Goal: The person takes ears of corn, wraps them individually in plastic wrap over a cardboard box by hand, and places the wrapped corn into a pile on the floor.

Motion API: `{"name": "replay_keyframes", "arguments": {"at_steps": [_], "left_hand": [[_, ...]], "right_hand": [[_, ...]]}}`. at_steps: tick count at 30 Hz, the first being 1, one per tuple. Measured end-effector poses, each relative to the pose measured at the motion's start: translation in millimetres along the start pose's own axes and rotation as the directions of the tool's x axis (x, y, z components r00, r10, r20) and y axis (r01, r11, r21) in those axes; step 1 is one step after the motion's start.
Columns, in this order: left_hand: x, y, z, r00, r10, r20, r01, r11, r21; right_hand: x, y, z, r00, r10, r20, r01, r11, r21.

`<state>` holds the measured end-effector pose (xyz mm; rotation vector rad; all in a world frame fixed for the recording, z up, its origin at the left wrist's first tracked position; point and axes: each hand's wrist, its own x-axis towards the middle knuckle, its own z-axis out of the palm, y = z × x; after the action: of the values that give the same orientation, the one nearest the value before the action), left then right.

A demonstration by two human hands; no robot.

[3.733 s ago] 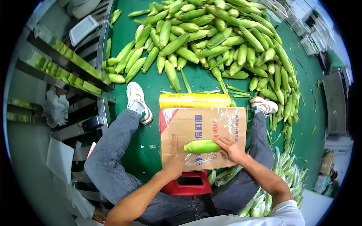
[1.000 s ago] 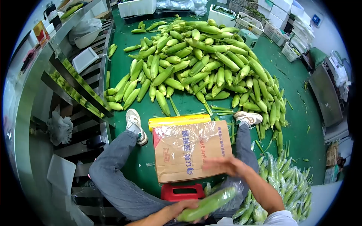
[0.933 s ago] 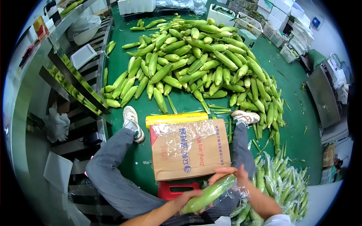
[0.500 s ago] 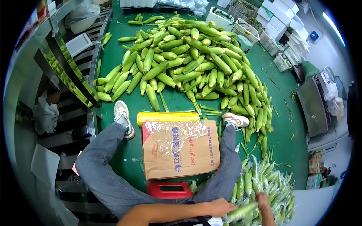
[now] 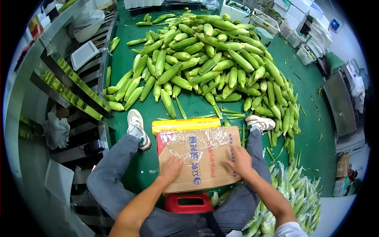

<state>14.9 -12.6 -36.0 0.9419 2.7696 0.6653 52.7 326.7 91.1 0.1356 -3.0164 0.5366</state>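
A flat cardboard box [image 5: 197, 168] with printed lettering lies between my legs, and clear plastic film [image 5: 185, 143] covers its far part. My left hand [image 5: 172, 167] rests on the box's left side, fingers loosely bent and holding nothing I can see. Over the right side of the cardboard is my right hand [image 5: 240, 161], fingers apart and nothing in them. A yellow-wrapped roll [image 5: 185, 125] lies along the box's far edge. Beyond it spreads a large heap of corn cobs in green husks [image 5: 213, 59]. To my right are several film-wrapped cobs [image 5: 294, 193].
Directly before my lap is a red plastic object with a handle opening [image 5: 188, 208]. A slatted metal rack [image 5: 89, 67] runs along the left. White crates [image 5: 264, 21] stand at the far right on the green floor [image 5: 304, 118]. Loose husk leaves lie around.
Both hands have moved from the wrapped pile at my right to the cardboard box. The cob they held is no longer in them. The view has shifted slightly.
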Motion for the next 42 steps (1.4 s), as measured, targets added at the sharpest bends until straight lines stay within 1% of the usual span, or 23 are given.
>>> {"name": "replay_keyframes", "arguments": {"at_steps": [4,5,7,10,15,16,17,18,20,21,22,23,26,31,32,33,34,35,37,38,39,41,42], "left_hand": [[-18.0,4.7,-40.4,0.967,-0.054,0.248,0.063,0.998,-0.03],[-24.8,6.2,-48.8,0.961,-0.034,0.275,0.046,0.998,-0.041],[-39.8,4.7,-61.9,0.941,0.033,0.336,-0.007,0.997,-0.077],[-49.2,13.1,-67.5,0.861,0.114,0.496,-0.114,0.993,-0.03],[-66.5,5.4,-29.4,0.859,0.037,0.511,-0.059,0.998,0.026],[-70.2,5.0,-22.7,0.853,0.011,0.521,-0.037,0.998,0.041],[-69.8,9.4,-24.0,0.859,-0.027,0.511,0.004,0.999,0.046],[-67.2,14.0,-26.2,0.863,-0.059,0.501,0.041,0.998,0.047],[-52.5,22.6,-34.4,0.821,-0.156,0.549,0.151,0.987,0.054],[-42.7,25.7,-39.2,0.771,-0.148,0.619,0.155,0.987,0.042],[-32.9,24.8,-41.1,0.716,-0.134,0.685,0.154,0.988,0.033],[-24.4,25.1,-41.9,0.696,-0.13,0.706,0.172,0.985,0.013],[-11.4,26.7,-48.5,0.642,-0.124,0.756,0.195,0.981,-0.004],[-26.2,26.6,-19.5,0.689,-0.272,0.672,0.45,0.887,-0.102],[-24.0,27.2,-18.5,0.684,-0.261,0.681,0.45,0.886,-0.113],[-21.2,28.0,-18.7,0.679,-0.25,0.69,0.451,0.884,-0.124],[-21.8,20.9,-12.5,0.679,-0.147,0.719,0.344,0.929,-0.135],[-25.3,18.7,-10.3,0.669,-0.179,0.722,0.371,0.922,-0.115],[-23.5,21.1,-2.4,0.666,-0.189,0.721,0.371,0.923,-0.101],[-16.0,28.8,3.5,0.734,-0.523,0.433,0.679,0.554,-0.482],[-12.8,39.6,14.9,0.5,-0.824,0.268,0.541,0.056,-0.839],[-24.6,27.1,20.0,0.632,-0.747,0.205,0.529,0.222,-0.819],[-26.8,22.7,3.1,0.744,-0.621,0.247,0.586,0.428,-0.688]], "right_hand": [[62.1,43.1,83.7,0.994,-0.013,0.107,0.016,1.0,-0.024],[54.3,63.4,84.0,0.977,-0.171,0.127,0.174,0.985,-0.01],[9.6,89.0,55.9,0.904,-0.212,0.371,0.218,0.976,0.027],[-44.4,90.4,21.4,0.898,-0.277,0.342,0.232,0.958,0.169],[-56.7,95.6,34.1,0.809,-0.243,0.536,0.137,0.963,0.23],[-39.1,84.7,11.6,0.722,-0.176,0.669,-0.073,0.942,0.327],[-15.1,84.5,-5.3,0.494,0.046,0.869,-0.511,0.824,0.247],[11.6,94.3,-13.8,0.145,0.167,0.975,-0.826,0.563,0.026],[78.5,143.5,23.8,0.733,0.221,0.643,-0.509,0.805,0.304],[128.6,129.1,43.2,0.873,0.422,0.244,-0.452,0.888,0.085],[181.1,97.5,70.1,0.913,0.403,0.068,-0.409,0.896,0.171],[228.7,68.2,108.2,0.946,0.305,0.109,-0.321,0.923,0.211],[321.3,-42.7,241.3,0.966,0.147,0.212,-0.191,0.96,0.204],[368.3,-91.2,355.6,0.885,0.395,0.246,-0.403,0.915,-0.02],[376.9,-85.9,329.4,0.806,0.296,0.513,-0.443,0.876,0.191],[373.6,-83.9,297.5,0.723,0.356,0.592,-0.623,0.707,0.335],[363.9,-67.3,276.5,0.665,0.239,0.707,-0.732,0.399,0.553],[347.6,-60.8,234.2,0.657,0.11,0.746,-0.723,0.371,0.583],[288.6,-66.7,137.4,0.747,0.033,0.664,-0.506,0.675,0.537],[249.6,-67.0,104.9,0.816,-0.008,0.578,-0.401,0.713,0.576],[211.1,-59.6,81.7,0.853,-0.122,0.507,-0.265,0.736,0.623],[130.5,-45.4,46.7,0.868,0.016,0.497,-0.217,0.911,0.351],[93.0,-30.1,45.1,0.917,-0.131,0.376,0.041,0.97,0.238]]}}
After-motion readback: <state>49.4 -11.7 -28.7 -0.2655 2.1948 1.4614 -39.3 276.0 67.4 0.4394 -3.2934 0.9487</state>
